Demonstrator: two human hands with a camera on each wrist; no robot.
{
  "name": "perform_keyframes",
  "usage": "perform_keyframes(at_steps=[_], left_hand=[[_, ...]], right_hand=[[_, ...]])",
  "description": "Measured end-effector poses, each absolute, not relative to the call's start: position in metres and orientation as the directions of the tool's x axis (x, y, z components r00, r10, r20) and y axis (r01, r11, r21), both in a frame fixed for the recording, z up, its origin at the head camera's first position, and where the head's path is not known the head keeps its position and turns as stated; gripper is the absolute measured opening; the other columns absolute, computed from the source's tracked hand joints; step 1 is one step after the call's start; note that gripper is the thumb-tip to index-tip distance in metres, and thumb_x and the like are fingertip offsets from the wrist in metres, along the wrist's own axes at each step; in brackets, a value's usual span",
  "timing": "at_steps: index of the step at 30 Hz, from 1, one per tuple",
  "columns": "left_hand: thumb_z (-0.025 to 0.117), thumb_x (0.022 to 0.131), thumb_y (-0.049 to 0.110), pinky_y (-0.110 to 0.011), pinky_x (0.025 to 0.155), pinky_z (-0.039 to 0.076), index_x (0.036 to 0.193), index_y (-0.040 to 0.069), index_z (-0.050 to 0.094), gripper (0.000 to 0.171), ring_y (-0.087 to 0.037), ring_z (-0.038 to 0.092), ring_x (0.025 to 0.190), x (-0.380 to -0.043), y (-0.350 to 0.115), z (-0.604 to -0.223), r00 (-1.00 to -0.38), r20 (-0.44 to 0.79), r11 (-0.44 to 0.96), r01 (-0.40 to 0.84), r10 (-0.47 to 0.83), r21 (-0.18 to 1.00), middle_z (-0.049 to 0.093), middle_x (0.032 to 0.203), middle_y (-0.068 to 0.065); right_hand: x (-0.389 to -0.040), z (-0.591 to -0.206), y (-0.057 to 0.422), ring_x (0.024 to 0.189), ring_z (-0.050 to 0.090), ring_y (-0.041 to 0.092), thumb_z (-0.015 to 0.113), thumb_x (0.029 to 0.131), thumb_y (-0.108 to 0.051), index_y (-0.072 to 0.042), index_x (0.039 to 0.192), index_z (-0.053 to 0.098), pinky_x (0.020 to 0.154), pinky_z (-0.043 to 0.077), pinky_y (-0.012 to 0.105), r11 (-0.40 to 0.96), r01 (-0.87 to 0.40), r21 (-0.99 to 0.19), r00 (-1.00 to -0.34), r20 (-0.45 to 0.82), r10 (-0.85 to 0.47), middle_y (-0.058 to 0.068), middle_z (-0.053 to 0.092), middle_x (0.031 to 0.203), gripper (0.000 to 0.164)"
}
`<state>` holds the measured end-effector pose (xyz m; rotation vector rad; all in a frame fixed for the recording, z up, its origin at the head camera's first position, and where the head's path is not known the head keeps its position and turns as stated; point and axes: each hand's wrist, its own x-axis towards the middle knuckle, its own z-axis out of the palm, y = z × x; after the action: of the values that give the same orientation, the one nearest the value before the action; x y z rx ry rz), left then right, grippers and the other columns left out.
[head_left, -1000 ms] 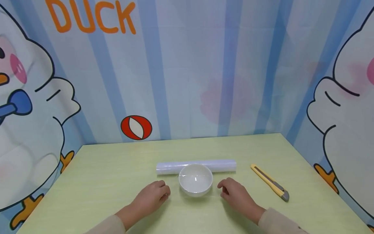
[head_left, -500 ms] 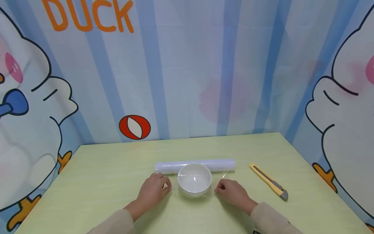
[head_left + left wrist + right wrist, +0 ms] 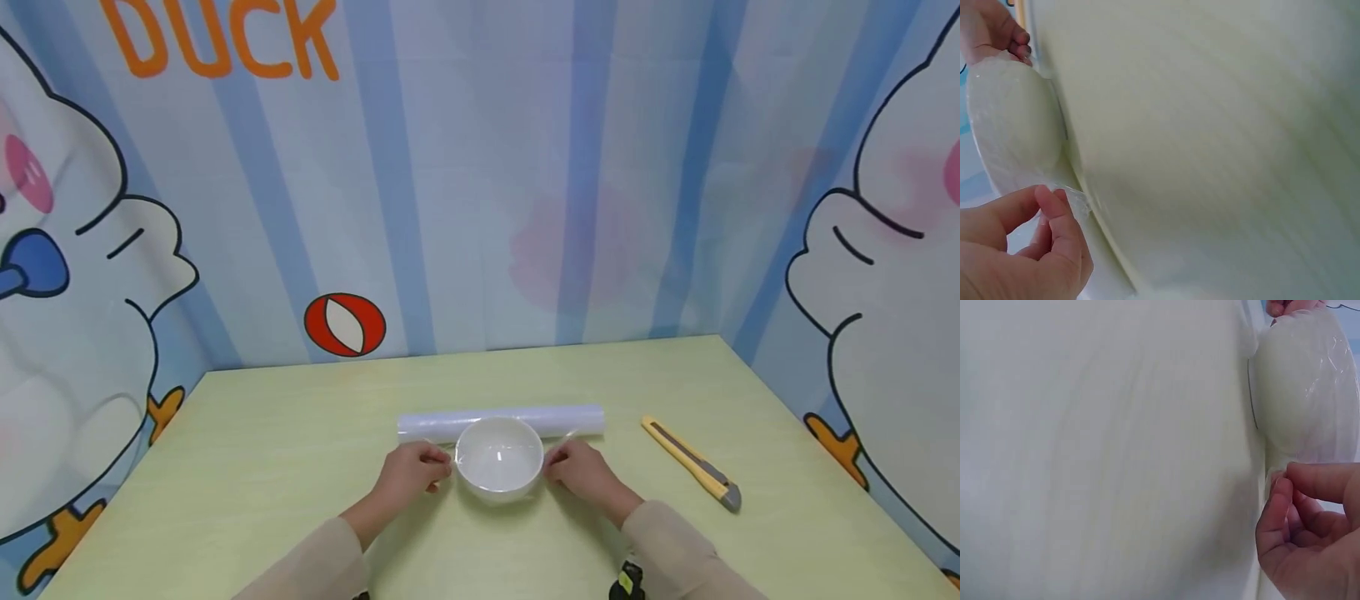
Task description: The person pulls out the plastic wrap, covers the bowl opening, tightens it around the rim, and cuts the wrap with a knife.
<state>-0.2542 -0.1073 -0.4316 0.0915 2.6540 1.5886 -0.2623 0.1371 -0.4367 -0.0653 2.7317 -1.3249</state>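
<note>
A white bowl (image 3: 499, 462) stands upright on the pale green table (image 3: 300, 433), between my two hands. Clear cling film (image 3: 997, 125) covers it and clings wrinkled to its outside, as both wrist views show. To the left of the bowl, my left hand (image 3: 408, 479) pinches a loose edge of the film between thumb and forefinger. On the other side my right hand (image 3: 592, 477) pinches film close to the rim, its other fingers curled. Right behind the bowl lies a roll of cling film (image 3: 573, 419), partly hidden by it.
A yellow utility knife (image 3: 690, 462) lies at a slant on the right of the table. Behind the table's back edge hangs a striped blue backdrop (image 3: 465, 208) with printed duck figures on both sides.
My left hand has moved right and slightly forward to the bowl's side, now pinching film. The right hand has come left, close to the rim, with film between its fingers. The bowl stays in place.
</note>
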Motion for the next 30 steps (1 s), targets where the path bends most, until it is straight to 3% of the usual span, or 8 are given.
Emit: perform_keyframes(at_steps=[5,9,13,17,22,26,30], left_hand=[[0.062,0.08,0.004,-0.026,0.074,0.051,0.099,-0.011,0.065,0.024,-0.006,0.055,0.075,-0.251,-0.105,-0.429,-0.992,0.014,0.323,0.053,0.122,0.945,0.068,0.092,-0.015],[0.058,0.08,0.006,-0.028,0.083,0.049,0.102,-0.01,0.064,0.029,-0.008,0.055,0.086,-0.249,-0.101,-0.428,-0.992,-0.037,0.241,-0.008,0.12,0.971,0.068,0.097,-0.013],[0.056,0.081,0.008,-0.038,0.096,0.046,0.119,-0.018,0.047,0.047,-0.025,0.059,0.105,-0.245,-0.092,-0.426,-0.982,-0.149,0.152,-0.13,0.12,0.98,0.056,0.119,-0.027],[0.065,0.08,0.02,-0.047,0.104,0.036,0.134,-0.015,0.026,0.076,-0.037,0.046,0.122,-0.236,-0.078,-0.422,-0.974,-0.196,0.218,-0.169,0.112,0.961,0.04,0.135,-0.032],[0.076,0.072,0.02,-0.053,0.104,0.031,0.136,-0.007,0.018,0.09,-0.04,0.041,0.123,-0.222,-0.058,-0.423,-0.992,-0.088,0.264,-0.062,0.086,0.963,0.041,0.134,-0.028],[0.083,0.063,0.02,-0.054,0.103,0.032,0.139,-0.009,0.002,0.116,-0.043,0.038,0.123,-0.218,-0.044,-0.431,-1.0,-0.006,0.293,-0.007,-0.004,0.956,0.032,0.135,-0.032],[0.086,0.059,0.025,-0.053,0.101,0.034,0.14,-0.009,0.0,0.122,-0.044,0.037,0.121,-0.219,-0.036,-0.435,-0.998,0.003,0.328,-0.02,-0.07,0.944,0.026,0.136,-0.034]], right_hand=[[-0.266,-0.442,0.129,0.055,0.045,0.01,0.057,0.066,0.004,0.001,0.073,0.063,0.052,0.038,0.02,0.532,0.032,-0.846,-0.999,-0.044,-0.011,0.001,0.052,0.057,0.01],[-0.266,-0.447,0.124,0.06,0.05,0.011,0.056,0.065,0.008,0.007,0.074,0.058,0.055,0.045,0.022,0.416,0.025,-0.909,-0.999,-0.011,0.035,0.01,0.06,0.071,0.009],[-0.264,-0.45,0.122,0.069,0.055,0.013,0.054,0.07,0.008,0.01,0.082,0.058,0.061,0.049,0.023,0.351,0.038,-0.936,-0.996,-0.01,0.084,0.018,0.063,0.085,0.013],[-0.259,-0.447,0.12,0.067,0.056,0.011,0.052,0.074,0.004,0.011,0.092,0.06,0.062,0.049,0.023,0.344,0.064,-0.937,-0.993,-0.027,0.113,0.017,0.064,0.088,0.021],[-0.246,-0.435,0.114,0.062,0.05,0.01,0.051,0.068,0.002,0.011,0.098,0.06,0.058,0.043,0.022,0.252,0.087,-0.964,-0.995,-0.069,0.078,0.006,0.059,0.072,0.032],[-0.237,-0.429,0.107,0.08,0.053,0.016,0.047,0.062,0.004,0.014,0.107,0.055,0.068,0.043,0.023,0.123,0.109,-0.986,-0.994,-0.11,-0.005,0.013,0.062,0.093,0.047],[-0.234,-0.429,0.101,0.092,0.049,0.02,0.044,0.06,0.003,0.017,0.109,0.051,0.075,0.04,0.022,0.048,0.132,-0.99,-0.988,-0.136,-0.07,0.018,0.057,0.107,0.051]])
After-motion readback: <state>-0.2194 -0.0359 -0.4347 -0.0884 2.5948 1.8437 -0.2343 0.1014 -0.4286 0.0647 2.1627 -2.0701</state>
